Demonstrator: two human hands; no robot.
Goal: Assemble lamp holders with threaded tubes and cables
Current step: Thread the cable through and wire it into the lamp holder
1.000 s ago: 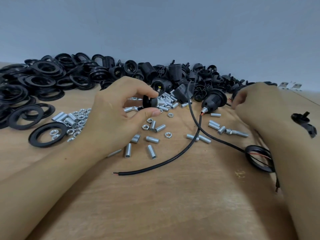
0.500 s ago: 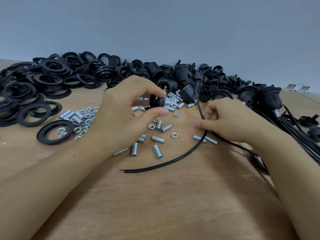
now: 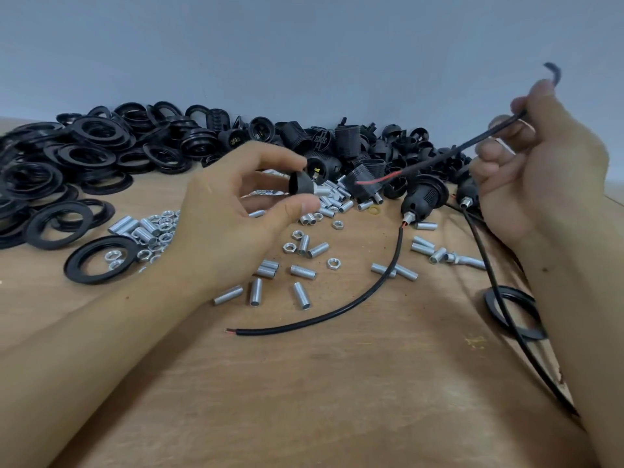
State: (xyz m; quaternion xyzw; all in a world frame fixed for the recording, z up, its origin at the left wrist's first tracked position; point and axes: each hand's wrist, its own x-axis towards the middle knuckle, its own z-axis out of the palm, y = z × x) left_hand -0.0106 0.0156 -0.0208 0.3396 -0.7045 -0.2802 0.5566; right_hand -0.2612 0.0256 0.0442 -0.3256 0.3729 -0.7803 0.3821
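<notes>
Above the table point(image 3: 337, 383), the left hand point(image 3: 233, 214) pinches a black cap point(image 3: 301, 186) with its metal tube sideways, facing the cable point(image 3: 472, 145) gripped in the right hand point(image 3: 543, 170), seemingly ready for threading.

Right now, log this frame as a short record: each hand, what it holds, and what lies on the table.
left hand: pinches black cap fitted with tube
right hand: grips cable, raised, red wire end toward cap
table: loose tubes, nuts, black rings, holder parts
finished holder: lies with cable attached
</notes>
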